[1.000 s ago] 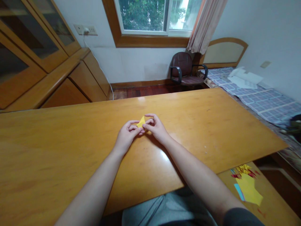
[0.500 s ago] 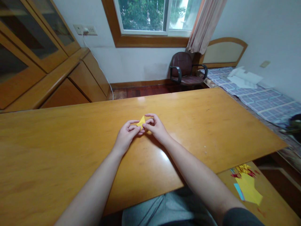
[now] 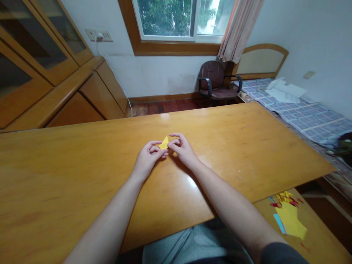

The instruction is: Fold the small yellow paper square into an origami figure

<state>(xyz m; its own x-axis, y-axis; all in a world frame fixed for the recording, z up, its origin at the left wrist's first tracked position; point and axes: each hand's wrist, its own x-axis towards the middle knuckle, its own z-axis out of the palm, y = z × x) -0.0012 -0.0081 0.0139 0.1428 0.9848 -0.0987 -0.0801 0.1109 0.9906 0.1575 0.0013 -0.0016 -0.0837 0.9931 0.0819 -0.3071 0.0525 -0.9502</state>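
A small piece of folded yellow paper (image 3: 164, 142) is held up over the tabletop, one pointed corner upward. My left hand (image 3: 150, 154) pinches it from the left and below, thumb in front and fingers behind. From the other side, the thumb and fingertips of my right hand (image 3: 181, 148) close on the paper's right edge, with the index finger raised above. The fingers cover part of the paper's lower edge, so its full shape is hidden.
The wooden table (image 3: 82, 165) spreads around my hands. On a lower surface at right lie yellow paper sheets (image 3: 291, 220), a blue strip (image 3: 279, 223) and a pile of yellow and red folded pieces (image 3: 284, 198). Beyond the table stands an armchair (image 3: 213, 79); a bed (image 3: 308, 117) is at right.
The right thumb has shifted slightly right, off the paper's front toward its edge, so more yellow shows. My left hand stays almost still.
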